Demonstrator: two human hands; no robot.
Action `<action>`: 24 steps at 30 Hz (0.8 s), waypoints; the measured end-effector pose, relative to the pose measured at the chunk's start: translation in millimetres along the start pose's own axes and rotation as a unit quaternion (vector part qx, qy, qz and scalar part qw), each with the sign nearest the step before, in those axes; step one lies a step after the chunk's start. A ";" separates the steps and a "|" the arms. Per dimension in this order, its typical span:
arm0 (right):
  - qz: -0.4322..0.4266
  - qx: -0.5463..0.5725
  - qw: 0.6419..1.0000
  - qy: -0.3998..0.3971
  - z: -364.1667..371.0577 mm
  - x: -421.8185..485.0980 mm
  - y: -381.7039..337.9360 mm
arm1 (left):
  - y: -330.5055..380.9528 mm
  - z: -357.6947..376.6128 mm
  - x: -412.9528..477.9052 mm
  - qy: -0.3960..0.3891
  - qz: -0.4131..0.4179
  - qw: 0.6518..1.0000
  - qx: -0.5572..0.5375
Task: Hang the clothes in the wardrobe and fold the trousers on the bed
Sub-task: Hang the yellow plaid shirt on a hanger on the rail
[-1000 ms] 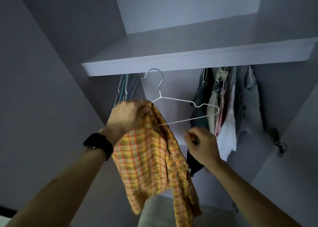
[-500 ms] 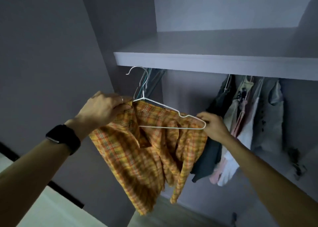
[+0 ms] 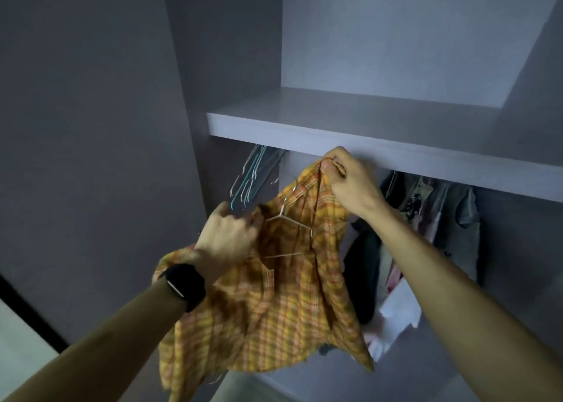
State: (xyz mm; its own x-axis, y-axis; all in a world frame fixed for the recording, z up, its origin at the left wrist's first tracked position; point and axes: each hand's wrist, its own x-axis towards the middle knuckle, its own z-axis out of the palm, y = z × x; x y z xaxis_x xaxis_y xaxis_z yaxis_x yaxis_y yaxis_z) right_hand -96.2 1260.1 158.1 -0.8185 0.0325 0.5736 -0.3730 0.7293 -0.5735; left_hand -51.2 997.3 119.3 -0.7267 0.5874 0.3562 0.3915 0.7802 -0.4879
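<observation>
A dim grey wardrobe (image 3: 91, 127), one shelf (image 3: 335, 136). Beneath it, one plaid shirt (image 3: 283, 304) on one wire hanger (image 3: 288, 218), pinched by left hand (image 3: 227, 237) and right hand (image 3: 350, 182).

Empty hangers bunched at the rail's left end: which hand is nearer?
Left. The left hand grips the plaid shirt just below the empty hangers. The right hand pinches the shirt's collar further right, under the shelf edge.

Head view, angled up, near wardrobe shelf (image 3: 350, 141)
</observation>
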 end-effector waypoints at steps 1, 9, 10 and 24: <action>0.002 -0.008 1.000 0.015 -10.2 4.9 1.6 | 1.0 4.9 0.3 -0.025 0.002 0.999 0.025; 0.059 -0.068 0.994 -0.056 -36.6 -22.9 42.2 | -25.7 9.8 21.9 -0.056 -0.194 0.976 -0.085; 0.065 -0.057 0.995 -0.054 -34.3 -26.2 41.5 | -24.5 9.6 24.2 -0.041 -0.197 0.976 -0.083; -0.033 0.000 0.999 -0.011 -14.6 -77.3 16.1 | -15.0 20.3 21.8 0.156 -0.160 0.908 -0.353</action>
State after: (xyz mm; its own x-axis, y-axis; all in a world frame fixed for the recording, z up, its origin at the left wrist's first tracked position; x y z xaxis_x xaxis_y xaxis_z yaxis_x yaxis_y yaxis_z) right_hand -32.5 1279.3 113.1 -0.8017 -0.0313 0.5969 -0.4266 0.7295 -0.5347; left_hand -84.4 994.0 118.2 -0.7145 0.2526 0.6525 0.5332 0.8004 0.2740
